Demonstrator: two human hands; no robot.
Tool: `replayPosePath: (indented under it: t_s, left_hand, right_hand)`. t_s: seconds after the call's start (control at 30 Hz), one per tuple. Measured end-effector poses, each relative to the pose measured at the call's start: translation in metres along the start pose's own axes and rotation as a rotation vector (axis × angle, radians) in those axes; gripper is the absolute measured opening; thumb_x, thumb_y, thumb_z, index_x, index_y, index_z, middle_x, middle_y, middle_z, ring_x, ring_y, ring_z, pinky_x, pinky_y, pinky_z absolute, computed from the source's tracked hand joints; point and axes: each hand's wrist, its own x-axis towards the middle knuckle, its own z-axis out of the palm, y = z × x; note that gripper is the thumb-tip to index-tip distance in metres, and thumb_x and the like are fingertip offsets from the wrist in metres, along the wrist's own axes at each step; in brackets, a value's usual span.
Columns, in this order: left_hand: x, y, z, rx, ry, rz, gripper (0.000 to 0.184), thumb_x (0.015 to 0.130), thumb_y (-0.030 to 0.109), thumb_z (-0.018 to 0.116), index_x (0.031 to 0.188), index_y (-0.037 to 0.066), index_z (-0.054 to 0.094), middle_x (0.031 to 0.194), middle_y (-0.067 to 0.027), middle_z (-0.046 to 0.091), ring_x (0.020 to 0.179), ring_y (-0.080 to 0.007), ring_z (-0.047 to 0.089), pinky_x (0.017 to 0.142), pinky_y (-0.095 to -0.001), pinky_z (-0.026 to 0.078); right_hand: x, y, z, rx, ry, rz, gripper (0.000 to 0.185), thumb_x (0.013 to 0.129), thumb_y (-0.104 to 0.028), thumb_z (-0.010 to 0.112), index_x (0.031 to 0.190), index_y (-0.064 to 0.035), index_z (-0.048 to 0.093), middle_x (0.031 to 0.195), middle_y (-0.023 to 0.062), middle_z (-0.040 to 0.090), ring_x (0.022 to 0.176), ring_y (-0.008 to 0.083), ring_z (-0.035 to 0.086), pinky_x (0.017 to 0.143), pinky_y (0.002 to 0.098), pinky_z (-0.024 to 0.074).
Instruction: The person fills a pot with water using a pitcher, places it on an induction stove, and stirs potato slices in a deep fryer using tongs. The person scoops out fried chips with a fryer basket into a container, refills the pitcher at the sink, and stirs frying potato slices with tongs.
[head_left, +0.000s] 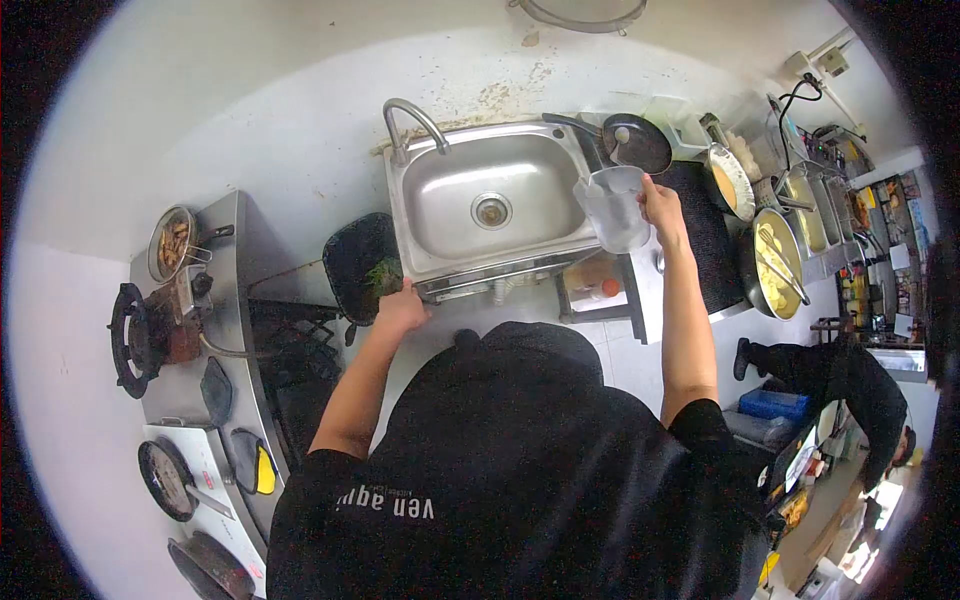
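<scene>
My right hand (660, 203) is closed on the handle of a clear plastic pitcher (617, 212), held by the right edge of the steel sink (435, 262). The pitcher is tilted and looks empty. At the sink's front left corner is my left hand (402, 308), its fingers partly bent near the rim; whether they grip anything is too small to tell. Beside it a black bin (350, 262) holds some green leaves (382, 272). A curved faucet (418, 115) stands at the sink's back left, with no water seen running.
Pans (640, 145) and a bowl of yellow food (775, 265) sit on the right counter. On the left are a gas burner (135, 338), a pan of brown food (172, 243) and more pans (167, 480). Another person (860, 385) bends at the far right.
</scene>
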Motion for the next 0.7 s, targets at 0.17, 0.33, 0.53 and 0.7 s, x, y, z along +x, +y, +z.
replayPosePath:
  t_s: [0.17, 0.33, 0.53, 0.7]
  left_hand:
    - [0.004, 0.0, 0.003, -0.006, -0.004, 0.003, 0.072, 0.082, 0.044, 0.055, 0.136, 0.001, 0.035, 0.151, -0.0145, 0.014, 0.119, -0.0291, 0.05, 0.093, -0.0426, 0.043]
    - [0.002, 0.0, 0.0, -0.016, -0.024, -0.001, 0.074, 0.082, 0.044, 0.055, 0.138, 0.001, 0.032, 0.15, -0.0146, 0.014, 0.119, -0.0289, 0.05, 0.094, -0.0417, 0.043]
    - [0.001, -0.002, 0.004, -0.025, 0.008, 0.013, 0.08, 0.082, 0.045, 0.055, 0.14, -0.002, 0.026, 0.15, -0.0156, 0.016, 0.117, -0.03, 0.052, 0.093, -0.0401, 0.044]
    - [0.002, -0.002, 0.005, -0.015, 0.014, 0.021, 0.081, 0.081, 0.043, 0.057, 0.14, -0.003, 0.025, 0.149, -0.0165, 0.017, 0.114, -0.0298, 0.053, 0.092, -0.0403, 0.045]
  right_hand:
    - [0.013, -0.006, 0.007, -0.114, 0.035, -0.03, 0.049, 0.089, -0.042, 0.05, 0.072, 0.002, 0.065, 0.062, 0.0098, 0.059, 0.058, 0.0185, 0.056, 0.057, 0.0319, 0.0425]
    - [0.039, -0.008, 0.018, -0.243, 0.072, -0.18, 0.048, 0.09, -0.041, 0.053, 0.072, 0.0033, 0.062, 0.056, 0.0024, 0.051, 0.046, 0.01, 0.044, 0.044, 0.0257, 0.0333]
    - [0.062, -0.027, 0.03, -0.352, 0.079, -0.244, 0.05, 0.089, -0.042, 0.053, 0.072, 0.004, 0.063, 0.057, 0.0043, 0.054, 0.049, 0.0114, 0.047, 0.048, 0.0276, 0.0368]
    - [0.074, -0.046, 0.036, -0.422, 0.12, -0.348, 0.05, 0.089, -0.042, 0.053, 0.073, 0.0044, 0.062, 0.058, 0.0048, 0.055, 0.05, 0.0118, 0.048, 0.048, 0.0279, 0.0372]
